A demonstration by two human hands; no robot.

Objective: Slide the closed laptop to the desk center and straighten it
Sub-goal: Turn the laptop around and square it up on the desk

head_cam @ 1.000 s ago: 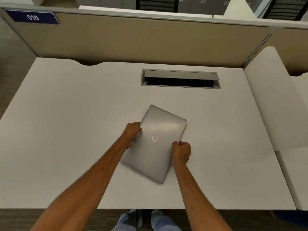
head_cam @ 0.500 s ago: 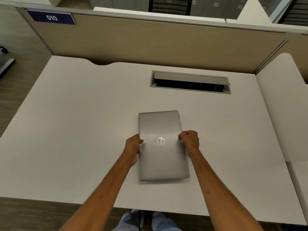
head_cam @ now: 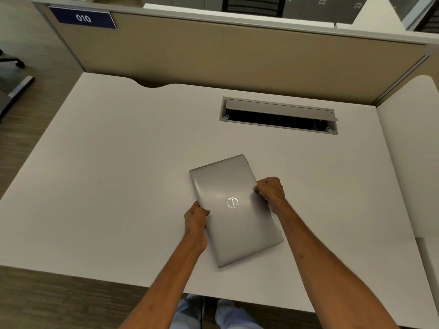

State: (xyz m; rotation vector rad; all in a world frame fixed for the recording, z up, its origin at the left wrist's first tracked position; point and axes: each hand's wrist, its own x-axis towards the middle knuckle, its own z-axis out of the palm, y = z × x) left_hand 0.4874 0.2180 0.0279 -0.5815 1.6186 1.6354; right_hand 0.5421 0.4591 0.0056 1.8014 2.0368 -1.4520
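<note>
A closed silver laptop [head_cam: 234,224] with a round logo on its lid lies flat on the white desk [head_cam: 114,176], near the front middle. Its long side runs away from me and its far end leans to the left. My left hand [head_cam: 196,219] grips the laptop's left long edge. My right hand [head_cam: 270,192] grips the right long edge, a little farther from me. Both hands have fingers curled on the laptop's edges.
An open grey cable tray [head_cam: 279,117] is set into the desk behind the laptop. A beige partition [head_cam: 237,60] with a blue 010 sign [head_cam: 83,18] closes the back. A second white desk [head_cam: 413,162] adjoins on the right. A chair base [head_cam: 11,60] stands on the floor at left.
The laptop has turned counter-clockwise: tilted right one second ago, square half a second ago, now tilted left. My right hand has moved away from me and my left hand toward me.
</note>
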